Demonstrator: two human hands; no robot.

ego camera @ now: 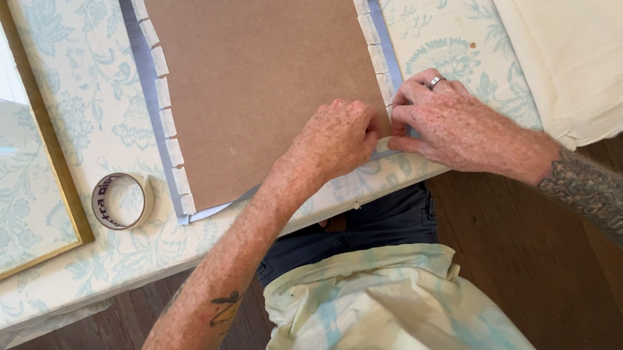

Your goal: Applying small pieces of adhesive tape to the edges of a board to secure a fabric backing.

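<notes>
A brown backing board [260, 71] lies on a table covered with a pale blue floral cloth [92, 104]. Short strips of whitish tape [164, 94] run along its left and right edges over a grey border. My left hand [335, 137] is curled with its fingertips pressing on the board's near right corner. My right hand [458, 126], with a ring on one finger, presses its fingertips on the tape at that same corner, touching the left hand.
A roll of tape [121, 201] lies near the table's front edge, left of the board. A gold-framed glass pane [16, 178] rests at the far left. Cream fabric [585, 55] lies at the upper right. Wooden floor shows below.
</notes>
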